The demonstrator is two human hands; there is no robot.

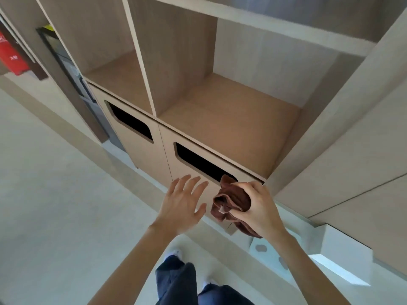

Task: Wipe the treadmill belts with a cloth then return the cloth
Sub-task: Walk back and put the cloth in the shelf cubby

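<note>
Setting: light wood shelving unit (231,128) fills most of the view, with open cubbies up top and two lower door panels, pale floor (44,216) underneath.

Cubbies: the big one on the right has a bare wooden shelf, and the narrower one to its left looks the same.

Lower doors: each panel has a dark rounded slot cut into it. Left slot (130,123) is well away from the hands, right slot (200,164) is right where the action is.

Cloth: brown cloth (231,202), all bunched up, sitting just below the right end of the right slot. One corner pokes up over the slot's lower edge. Can't tell if any of it is actually inside the opening.

Right hand: right hand (257,208) has the cloth scrunched in its fingers, gripping it from the right side, with a bit of cloth hanging out below the wrist.

Left hand: left hand (182,203) is flat and wide, fingers spread, holding nothing. It hovers just left of the cloth in front of the door panel, near the cloth but not touching it as far as I can see.

Person: dark trousers (176,280) and light shoes visible straight down between the arms.

Far left: something red (11,51) on the wall, partly cut off, plus a dark narrow panel (66,69) beside the shelving.
</note>
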